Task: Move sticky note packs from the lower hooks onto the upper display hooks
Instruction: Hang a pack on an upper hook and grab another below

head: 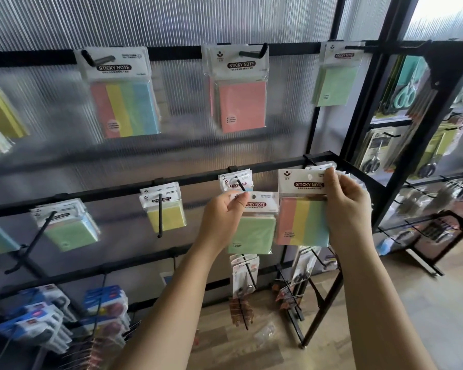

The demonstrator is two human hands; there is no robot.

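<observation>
Each hand pinches a light, crinkly-sleeved pack by its stiff header card, the left hand [222, 217] a green pack [253, 233], the right hand [345, 201] a striped pack [301, 220], pads hanging below the fingers, best gripped beside the hang hole.

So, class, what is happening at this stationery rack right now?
A person stands at a display rack, holding a sticky note pack in each hand. The left hand pinches the header of a green pack, and the right hand grips a striped multicolour pack. Both packs are off their hooks, level with the lower rail. A matching striped pack and a pink pack hang on the upper hooks.
</observation>
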